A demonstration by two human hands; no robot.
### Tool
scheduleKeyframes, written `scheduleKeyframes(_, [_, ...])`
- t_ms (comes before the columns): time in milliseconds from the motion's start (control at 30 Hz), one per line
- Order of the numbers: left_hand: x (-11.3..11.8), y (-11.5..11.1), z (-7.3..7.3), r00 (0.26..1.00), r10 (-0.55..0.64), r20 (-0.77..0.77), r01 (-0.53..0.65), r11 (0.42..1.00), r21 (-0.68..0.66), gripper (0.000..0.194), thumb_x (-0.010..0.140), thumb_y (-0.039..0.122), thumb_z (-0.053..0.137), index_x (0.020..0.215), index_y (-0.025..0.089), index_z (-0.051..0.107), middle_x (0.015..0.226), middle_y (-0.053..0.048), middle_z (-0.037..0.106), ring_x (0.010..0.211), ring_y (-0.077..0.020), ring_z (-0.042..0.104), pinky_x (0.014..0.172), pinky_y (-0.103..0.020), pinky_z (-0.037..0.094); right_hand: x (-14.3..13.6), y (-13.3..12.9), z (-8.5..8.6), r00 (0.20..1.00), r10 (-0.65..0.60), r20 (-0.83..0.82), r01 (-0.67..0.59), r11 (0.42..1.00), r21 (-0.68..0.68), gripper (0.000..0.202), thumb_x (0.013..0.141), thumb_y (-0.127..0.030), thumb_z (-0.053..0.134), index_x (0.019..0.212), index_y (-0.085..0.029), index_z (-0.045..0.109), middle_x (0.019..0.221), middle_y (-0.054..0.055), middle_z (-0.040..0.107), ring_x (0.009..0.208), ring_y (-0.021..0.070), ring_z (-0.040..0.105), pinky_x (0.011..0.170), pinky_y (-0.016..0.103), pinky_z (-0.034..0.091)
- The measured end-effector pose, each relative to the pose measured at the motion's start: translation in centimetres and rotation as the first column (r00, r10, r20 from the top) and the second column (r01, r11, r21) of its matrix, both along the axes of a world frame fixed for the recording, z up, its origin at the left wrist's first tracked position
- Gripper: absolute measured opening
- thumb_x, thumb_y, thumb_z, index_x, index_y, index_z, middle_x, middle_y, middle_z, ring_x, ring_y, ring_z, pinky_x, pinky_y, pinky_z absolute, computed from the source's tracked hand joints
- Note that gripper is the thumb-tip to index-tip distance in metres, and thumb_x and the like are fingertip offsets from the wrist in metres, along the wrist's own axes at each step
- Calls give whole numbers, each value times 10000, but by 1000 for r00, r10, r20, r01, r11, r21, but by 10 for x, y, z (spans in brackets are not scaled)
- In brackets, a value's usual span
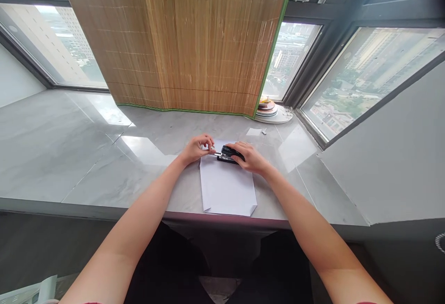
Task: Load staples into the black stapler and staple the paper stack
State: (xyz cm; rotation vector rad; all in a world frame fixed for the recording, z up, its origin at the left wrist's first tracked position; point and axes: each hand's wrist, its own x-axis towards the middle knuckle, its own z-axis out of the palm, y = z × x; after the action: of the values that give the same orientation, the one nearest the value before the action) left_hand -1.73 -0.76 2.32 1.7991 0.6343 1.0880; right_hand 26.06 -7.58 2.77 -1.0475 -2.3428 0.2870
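A black stapler lies across the far part of a sheet of white paper. My right hand is wrapped around its right end, thumb in front and fingers over the top. From the left end of the stapler a thin silver metal piece sticks out. There, my left hand has its fingers curled and its thumb and fingertips pinched together, touching or very near that metal end. Whatever small thing is between those fingertips is too small to make out. The paper's near corners look folded or curled.
The grey marble-look windowsill carries the paper, its front edge close to my body. A small white paper piece and a tiny object lie beyond my right hand. Stacked plates stand in the corner beside a hanging bamboo blind.
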Motion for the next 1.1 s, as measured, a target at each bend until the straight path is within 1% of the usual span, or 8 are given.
scheduleKeyframes(100, [-1, -2, 1, 998, -44, -50, 43, 999, -12, 307, 619, 265, 1014, 667, 199, 718, 936, -79, 715, 840, -202, 643, 790, -338, 440, 0, 0, -1, 1000, 2, -3, -2, 1000, -7, 442, 1031, -250, 574, 1472, -272, 588, 1218, 109, 729, 1130, 301, 660, 1003, 485, 519])
scheduleKeyframes(233, [-3, -1, 1, 978, -45, -204, 73, 988, 135, 242, 782, 381, 903, 856, 212, 746, 993, -50, 697, 886, -185, 641, 796, -324, 452, 1, 1, -2, 1000, 9, -14, -9, 1000, -6, 430, 1040, -252, 566, 1470, -267, 584, 1219, 109, 728, 1127, 298, 656, 1014, 489, 515])
scheduleKeyframes(300, [-5, 0, 1, 967, -38, -251, 82, 983, 166, 244, 824, 404, 862, 903, 212, 735, 1017, -48, 694, 914, -185, 656, 804, -322, 459, 1, 1, -2, 1000, 15, -18, -15, 1000, -8, 429, 1039, -253, 571, 1468, -264, 585, 1218, 111, 726, 1124, 298, 657, 1013, 489, 517])
scheduleKeyframes(633, [-10, -3, 7, 929, -43, -369, 100, 986, 134, 292, 847, 458, 816, 984, 220, 717, 1078, -51, 726, 999, -207, 690, 865, -338, 476, 0, -1, 0, 998, 9, -62, -12, 998, -57, 434, 1041, -260, 565, 1473, -277, 595, 1241, 105, 725, 1158, 297, 660, 1033, 497, 523])
scheduleKeyframes(867, [-12, 3, 1, 954, -31, -300, 62, 994, 93, 322, 818, 465, 866, 990, 224, 739, 1048, -47, 733, 961, -197, 689, 890, -360, 507, 5, 1, 2, 993, 6, -118, -15, 997, -74, 418, 1051, -255, 532, 1464, -255, 596, 1247, 107, 717, 1163, 301, 632, 1047, 509, 501])
scheduleKeyframes(933, [-12, 3, 0, 968, -82, -235, 95, 995, 44, 297, 834, 447, 867, 994, 223, 755, 1040, -57, 744, 1008, -209, 689, 943, -381, 521, 11, 1, 5, 991, 1, -131, -12, 996, -85, 409, 1059, -247, 511, 1459, -256, 596, 1266, 104, 710, 1180, 301, 616, 1061, 510, 487])
scheduleKeyframes(1033, [-12, 1, 1, 961, -224, -162, 219, 974, -51, 286, 850, 416, 872, 1033, 215, 786, 1076, -85, 765, 1070, -229, 700, 1031, -421, 523, 18, 2, 8, 994, 6, -109, -13, 998, -68, 405, 1068, -232, 485, 1456, -262, 597, 1248, 99, 708, 1163, 300, 604, 1065, 516, 468])
scheduleKeyframes(1100, [-11, -1, 1, 960, -244, -134, 238, 969, -60, 338, 814, 413, 908, 1060, 213, 790, 1091, -94, 771, 1069, -240, 708, 1037, -435, 525, 16, 1, 10, 995, 20, -95, -24, 999, -39, 416, 1069, -220, 480, 1467, -269, 591, 1223, 97, 706, 1136, 297, 603, 1045, 507, 470])
